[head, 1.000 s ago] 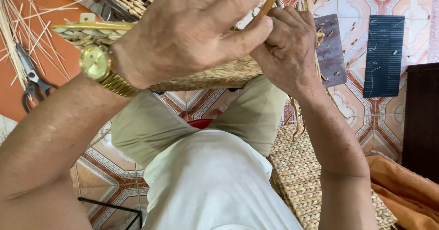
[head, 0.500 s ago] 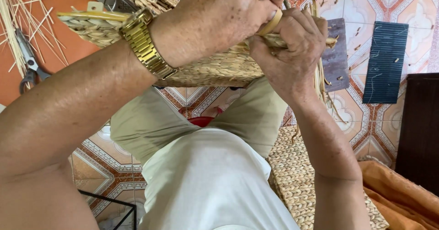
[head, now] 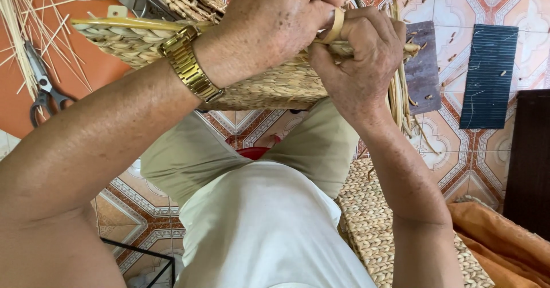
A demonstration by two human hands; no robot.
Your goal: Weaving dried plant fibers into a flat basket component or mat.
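Woven straw basket [head: 269, 87] sits over the knees; left hand [head: 281, 24] pinches a pale strip [head: 335, 27] at its rim, right hand [head: 361, 59] clamps the rim beside it.

Soft, even daylight fills the scene, bright without harsh glare. Shadows are faint; a dim patch sits under the woven basket [head: 269, 87] over the lap. The gold wristwatch [head: 189, 70] catches small highlights. Focus is crisp across the middle, while the near left forearm looks slightly soft, perhaps from closeness. The far right edge falls dark.
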